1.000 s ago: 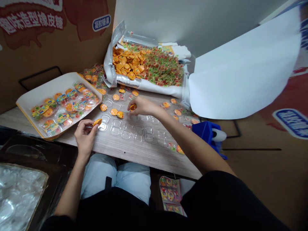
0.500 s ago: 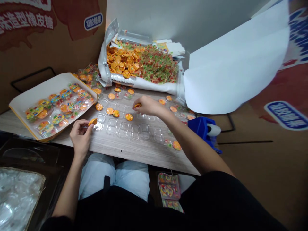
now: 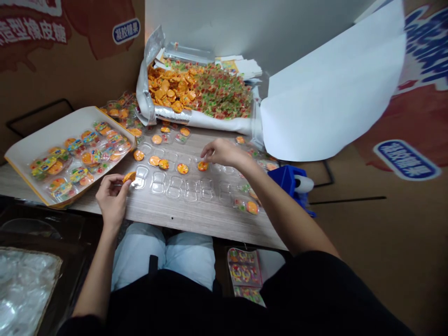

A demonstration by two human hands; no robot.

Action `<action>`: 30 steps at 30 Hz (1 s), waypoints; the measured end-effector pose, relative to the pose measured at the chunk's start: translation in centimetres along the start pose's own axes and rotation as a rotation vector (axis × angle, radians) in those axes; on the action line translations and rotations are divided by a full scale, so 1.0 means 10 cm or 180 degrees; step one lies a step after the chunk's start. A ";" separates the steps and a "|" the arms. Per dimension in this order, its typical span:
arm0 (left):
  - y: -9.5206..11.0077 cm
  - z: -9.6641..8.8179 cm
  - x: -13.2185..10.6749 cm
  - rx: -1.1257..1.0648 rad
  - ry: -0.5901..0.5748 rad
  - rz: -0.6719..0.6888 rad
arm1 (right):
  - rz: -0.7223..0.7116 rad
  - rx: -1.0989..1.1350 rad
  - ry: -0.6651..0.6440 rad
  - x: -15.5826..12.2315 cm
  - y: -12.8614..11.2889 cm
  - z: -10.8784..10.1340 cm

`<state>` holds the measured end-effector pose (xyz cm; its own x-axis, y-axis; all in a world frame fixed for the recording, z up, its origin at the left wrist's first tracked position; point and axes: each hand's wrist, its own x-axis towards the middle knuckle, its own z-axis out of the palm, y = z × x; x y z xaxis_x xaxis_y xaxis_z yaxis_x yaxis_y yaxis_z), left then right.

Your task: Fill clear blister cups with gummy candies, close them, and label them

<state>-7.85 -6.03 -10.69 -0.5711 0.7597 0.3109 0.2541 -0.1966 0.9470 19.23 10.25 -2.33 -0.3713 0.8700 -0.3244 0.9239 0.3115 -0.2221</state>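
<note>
Near the table's front left, my left hand (image 3: 112, 196) is closed around orange round candy packets (image 3: 129, 177), pinched between thumb and fingers; how many is hidden. My right hand (image 3: 221, 153) hovers over the rows of clear plastic cups, holding nothing, its fingers bent and slightly apart. Just below its fingertips an orange round candy (image 3: 202, 166) rests in a cup. Similar candies (image 3: 182, 168) sit in cups to its left. Closer to me runs a front row of clear two-part cups (image 3: 158, 182), several of them bare.
Behind the cups, a silver-lined box holds orange candies (image 3: 170, 89) and red-green gummies (image 3: 224, 91). On the left stands a white-lined carton (image 3: 19, 148) of filled cups. A blue tape dispenser (image 3: 283, 179) is beside my right forearm. Tall cardboard boxes (image 3: 350, 233) flank the table.
My right hand has moved slightly right and let go of an orange candy, which now lies in a cup. My left hand keeps its hold. The view has shifted a little.
</note>
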 end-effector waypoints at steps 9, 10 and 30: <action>-0.01 0.00 0.01 -0.0051 -0.0011 -0.0030 | -0.0723 0.0301 0.0264 -0.04 -0.27 0.14; -0.01 0.00 0.01 -0.0048 -0.0008 -0.0028 | -0.0882 0.0319 0.0270 -0.02 -0.35 0.18; 0.00 -0.01 -0.01 -0.0116 -0.0010 -0.0087 | -0.1006 -0.0007 0.0656 0.17 -0.72 0.37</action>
<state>-7.90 -6.14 -10.71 -0.5750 0.7670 0.2848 0.2099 -0.1982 0.9574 11.64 8.05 -4.67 -0.6120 0.7894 -0.0483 0.7670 0.5775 -0.2798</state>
